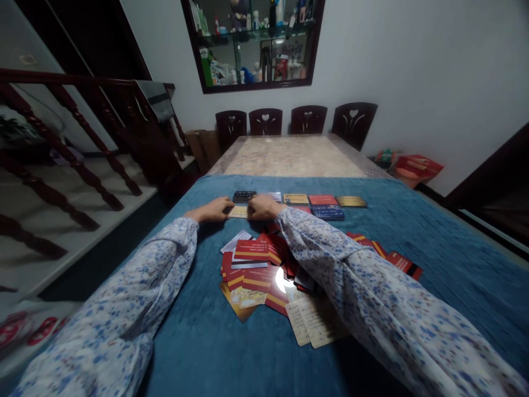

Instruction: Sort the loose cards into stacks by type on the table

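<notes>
A cream-coloured card [238, 212], perhaps one of a stack, lies on the blue cloth [185, 331] in front of the black card stack [244, 195]. My left hand [215, 209] grips its left end with bent fingers. At the right end my right hand [264, 207] curls its fingers onto the same card, partly hiding it. Closer to me is a loose, overlapping pile of red cards [258, 278], mixed with cream cards [324, 322] and a few yellow ones. My right forearm hangs over part of this pile and covers it.
Along the far row stand a whitish stack [274, 196], a yellow stack [295, 199], a red stack [323, 199] and a gold stack [351, 202]. A blue stack [327, 213] sits before the red one. Loose red cards [405, 264] lie right of my forearm. Chairs [308, 120] line the far end.
</notes>
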Motion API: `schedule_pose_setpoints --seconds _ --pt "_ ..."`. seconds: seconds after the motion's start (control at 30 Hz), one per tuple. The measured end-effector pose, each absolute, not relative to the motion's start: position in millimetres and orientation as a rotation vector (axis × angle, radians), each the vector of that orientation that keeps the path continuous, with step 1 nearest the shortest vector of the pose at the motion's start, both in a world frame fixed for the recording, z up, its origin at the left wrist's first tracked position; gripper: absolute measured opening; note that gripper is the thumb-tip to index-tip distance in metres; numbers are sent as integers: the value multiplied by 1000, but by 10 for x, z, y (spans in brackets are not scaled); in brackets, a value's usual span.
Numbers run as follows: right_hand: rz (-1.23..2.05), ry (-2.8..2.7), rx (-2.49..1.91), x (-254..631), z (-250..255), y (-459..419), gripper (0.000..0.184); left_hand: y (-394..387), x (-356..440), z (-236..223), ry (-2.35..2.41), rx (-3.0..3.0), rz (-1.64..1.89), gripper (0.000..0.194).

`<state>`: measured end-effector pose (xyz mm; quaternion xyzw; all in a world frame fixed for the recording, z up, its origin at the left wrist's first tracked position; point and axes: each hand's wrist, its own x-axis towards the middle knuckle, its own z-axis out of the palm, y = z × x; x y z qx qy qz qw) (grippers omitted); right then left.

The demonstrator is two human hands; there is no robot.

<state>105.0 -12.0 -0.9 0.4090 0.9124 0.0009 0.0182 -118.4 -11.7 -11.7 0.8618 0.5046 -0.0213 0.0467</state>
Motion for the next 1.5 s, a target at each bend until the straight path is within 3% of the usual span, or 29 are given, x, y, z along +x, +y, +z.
schedule_pose_setpoints --seconds 0.93,1.5 --pt "32 2833 1274 1082 34 -248 39 -305 -1248 -324 1655 2621 219 32" --pt "64 2988 1161 1428 73 -624 35 -1084 -1041 -357 1631 2677 561 35"
